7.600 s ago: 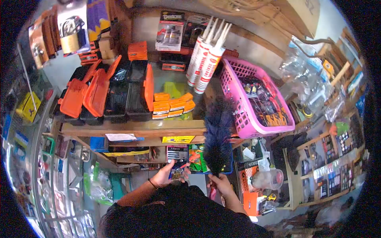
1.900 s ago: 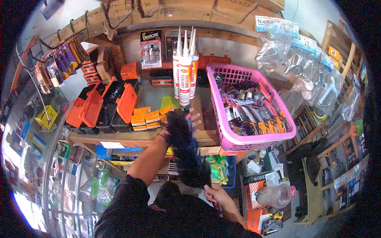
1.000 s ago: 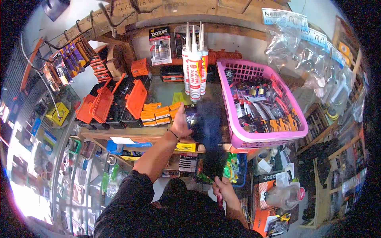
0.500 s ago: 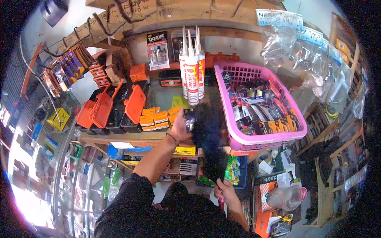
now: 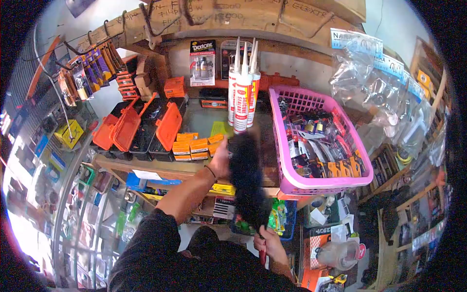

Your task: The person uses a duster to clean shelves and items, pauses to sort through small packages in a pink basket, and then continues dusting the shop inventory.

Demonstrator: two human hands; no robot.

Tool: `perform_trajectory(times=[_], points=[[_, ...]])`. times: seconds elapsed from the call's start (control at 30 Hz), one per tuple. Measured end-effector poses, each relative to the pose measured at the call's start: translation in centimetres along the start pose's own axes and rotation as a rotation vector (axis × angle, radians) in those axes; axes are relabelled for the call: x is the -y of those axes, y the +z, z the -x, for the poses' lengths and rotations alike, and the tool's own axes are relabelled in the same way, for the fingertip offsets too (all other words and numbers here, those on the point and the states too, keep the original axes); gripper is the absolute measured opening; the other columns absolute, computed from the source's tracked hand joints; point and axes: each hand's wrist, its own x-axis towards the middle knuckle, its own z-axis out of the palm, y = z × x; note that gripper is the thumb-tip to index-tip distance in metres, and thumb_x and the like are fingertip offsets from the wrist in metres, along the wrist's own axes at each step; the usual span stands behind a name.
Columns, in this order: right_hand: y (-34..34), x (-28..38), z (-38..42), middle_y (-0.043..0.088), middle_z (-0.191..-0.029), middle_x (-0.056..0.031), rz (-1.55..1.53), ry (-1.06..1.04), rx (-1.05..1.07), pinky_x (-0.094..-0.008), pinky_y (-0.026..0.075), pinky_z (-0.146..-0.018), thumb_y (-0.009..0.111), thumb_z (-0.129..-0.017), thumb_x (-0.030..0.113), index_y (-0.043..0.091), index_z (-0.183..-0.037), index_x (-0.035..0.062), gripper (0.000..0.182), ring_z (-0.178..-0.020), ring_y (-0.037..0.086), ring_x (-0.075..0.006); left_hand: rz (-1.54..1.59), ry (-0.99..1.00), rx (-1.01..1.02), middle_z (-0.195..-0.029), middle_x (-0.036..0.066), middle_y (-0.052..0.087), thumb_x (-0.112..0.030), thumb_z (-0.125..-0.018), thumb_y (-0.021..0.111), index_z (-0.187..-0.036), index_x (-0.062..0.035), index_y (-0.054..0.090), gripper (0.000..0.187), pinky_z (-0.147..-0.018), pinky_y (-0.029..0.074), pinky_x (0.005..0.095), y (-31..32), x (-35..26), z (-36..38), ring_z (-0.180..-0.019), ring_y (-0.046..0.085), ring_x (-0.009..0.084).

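My right hand (image 5: 271,243) is closed round the red handle of a black, bushy duster (image 5: 245,175). The duster points up and away from me, its soft head blurred, with its tip overlapping the foot of the sealant tubes (image 5: 243,104). My left hand (image 5: 222,159) is at the shelf's front, thumb upward, beside the small orange boxes (image 5: 189,146). Its fingers are hidden behind the duster, so I cannot tell what it holds. A yellow-green card (image 5: 219,128) lies just beyond it.
To the right stands a pink basket (image 5: 323,184) of packaged goods. Black cases with orange lids (image 5: 169,126) stand open at the left. Metal hooks (image 5: 146,19) jut from the beam above. Plastic bags (image 5: 369,82) hang at the right, and a clear jar (image 5: 338,255) is lower down.
The duster's head has swept left, now covering the fingers of my left hand and the base of the tubes. My view has shifted slightly.
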Motion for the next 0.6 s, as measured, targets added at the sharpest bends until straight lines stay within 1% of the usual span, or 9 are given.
perform_trajectory(times=[0.03, 0.1, 0.17, 0.23, 0.3, 0.37, 0.43, 0.5, 0.6], points=[[0.6, 0.5, 0.1, 0.037, -0.049, 0.0002, -0.128, -0.009, -0.026, -0.0214, 0.026, -0.036, 0.042, -0.090, 0.030, 0.040, -0.072, 0.0090, 0.028, -0.037, 0.031, -0.0094, -0.077, -0.021, -0.167, -0.129, 0.014, 0.039, -0.062, -0.081, 0.027, -0.128, -0.0102, 0.034, 0.070, -0.097, 0.028, 0.0491, 0.2, -0.4, 0.0, -0.115, 0.041, 0.0289], [-0.4, -0.9, -0.7, 0.035, -0.047, 0.0003, 0.011, -0.047, -0.058, -0.0218, 0.025, -0.035, 0.042, -0.089, 0.031, 0.040, -0.068, 0.0098, 0.030, -0.036, 0.030, -0.0094, -0.024, -0.051, -0.130, -0.129, 0.013, 0.039, -0.061, -0.081, 0.031, -0.129, -0.0114, 0.033, 0.069, -0.093, 0.032, 0.0524, -0.5, -0.3, -0.2, -0.114, 0.041, 0.0291], [-0.3, -1.2, -0.7, 0.035, -0.046, 0.0000, 0.307, 0.003, 0.048, -0.0229, 0.026, -0.036, 0.041, -0.090, 0.031, 0.039, -0.064, 0.0099, 0.033, -0.036, 0.031, -0.0100, 0.014, -0.017, 0.117, -0.115, 0.013, 0.052, -0.063, -0.081, 0.024, -0.122, -0.0112, 0.043, 0.069, -0.094, 0.033, 0.0465, -1.1, 0.3, -0.6, -0.108, 0.048, 0.0288], [0.1, -0.4, -0.4, 0.034, -0.046, -0.0001, 0.331, 0.008, -0.001, -0.0229, 0.027, -0.036, 0.041, -0.090, 0.031, 0.038, -0.064, 0.0097, 0.034, -0.035, 0.032, -0.0100, 0.027, -0.005, 0.111, -0.116, 0.014, 0.051, -0.063, -0.081, 0.025, -0.122, -0.0109, 0.043, 0.069, -0.094, 0.033, 0.0471, 0.3, 0.1, 0.2, -0.108, 0.048, 0.0303], [0.9, 0.5, 0.1, 0.035, -0.046, -0.0001, -0.079, -0.090, 0.020, -0.0218, 0.027, -0.036, 0.041, -0.090, 0.030, 0.038, -0.063, 0.0095, 0.034, -0.036, 0.032, -0.0092, 0.088, -0.020, -0.096, -0.125, 0.016, 0.041, -0.060, -0.081, 0.032, -0.128, -0.0109, 0.033, 0.069, -0.094, 0.031, 0.0523, 0.0, -0.5, -0.4, -0.112, 0.043, 0.0324], [1.4, 0.3, 0.3, 0.036, -0.046, -0.0005, 0.026, -0.075, -0.058, -0.0216, 0.026, -0.036, 0.041, -0.090, 0.030, 0.039, -0.061, 0.0095, 0.035, -0.035, 0.032, -0.0091, 0.089, -0.096, -0.087, -0.126, 0.016, 0.041, -0.060, -0.080, 0.033, -0.129, -0.0111, 0.033, 0.069, -0.093, 0.031, 0.0533, -0.3, -0.4, -0.2, -0.111, 0.043, 0.0327], [0.9, -0.2, 0.2, 0.041, -0.048, 0.0007, 0.379, -0.022, -0.015, -0.0220, 0.024, -0.032, 0.048, -0.087, 0.032, 0.043, -0.065, 0.0116, 0.031, -0.036, 0.033, -0.0077, 0.078, -0.018, 0.150, -0.116, 0.015, 0.050, -0.064, -0.079, 0.029, -0.123, -0.0112, 0.043, 0.069, -0.094, 0.032, 0.0495, -0.7, 0.3, -0.4, -0.108, 0.047, 0.0305], [1.4, -0.1, 0.5, 0.041, -0.048, 0.0005, 0.273, -0.050, 0.017, -0.0216, 0.024, -0.032, 0.047, -0.087, 0.032, 0.043, -0.064, 0.0110, 0.032, -0.035, 0.033, -0.0079, 0.071, 0.003, 0.173, -0.118, 0.015, 0.049, -0.063, -0.080, 0.030, -0.123, -0.0112, 0.042, 0.068, -0.095, 0.032, 0.0489, -0.9, 0.3, -0.6, -0.109, 0.046, 0.0306], [2.7, -0.5, 0.6, 0.037, -0.046, -0.0005, 0.061, -0.144, -0.118, -0.0210, 0.025, -0.034, 0.042, -0.090, 0.032, 0.039, -0.057, 0.0093, 0.039, -0.035, 0.032, -0.0082, 0.141, -0.098, 0.107, -0.129, 0.016, 0.037, -0.058, -0.081, 0.035, -0.131, -0.0106, 0.029, 0.069, -0.096, 0.030, 0.0510, -0.8, -0.5, -0.4, -0.115, 0.041, 0.0325]])
